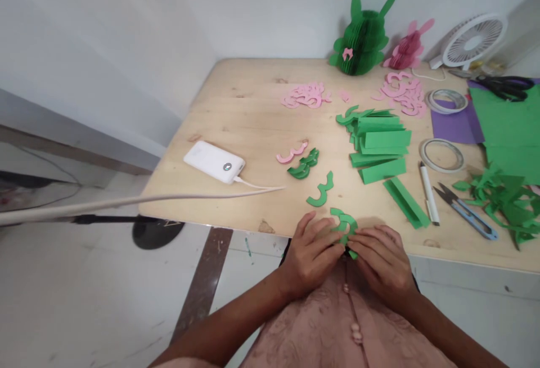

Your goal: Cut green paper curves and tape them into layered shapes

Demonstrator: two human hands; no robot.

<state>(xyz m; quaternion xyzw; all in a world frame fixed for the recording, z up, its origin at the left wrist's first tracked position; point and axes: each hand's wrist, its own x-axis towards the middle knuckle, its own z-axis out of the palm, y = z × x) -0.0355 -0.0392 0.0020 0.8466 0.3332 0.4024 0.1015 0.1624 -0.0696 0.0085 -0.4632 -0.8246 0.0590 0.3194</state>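
Note:
At the table's front edge my left hand (314, 252) and my right hand (382, 261) are both closed on a green curved paper cutout (346, 223), one on each side of it. Part of the cutout is hidden by my fingers. Just beyond it lies another green wavy cutout (321, 191). Farther off are a green cutout bundle (304, 164) with several layers and a pink wavy cutout (291, 153). To the right of these, folded green paper strips (382, 140) lie in a pile, and one more green strip (405, 203) rests near my right hand.
A white power bank (214, 161) with a cable lies left. On the right are a white marker (429, 193), blue snips (466, 210), tape rolls (442, 155), green scraps (506, 199) and black scissors (504, 88). Paper rabbits (365, 36) and a fan (475, 41) stand behind pink cutouts (306, 96).

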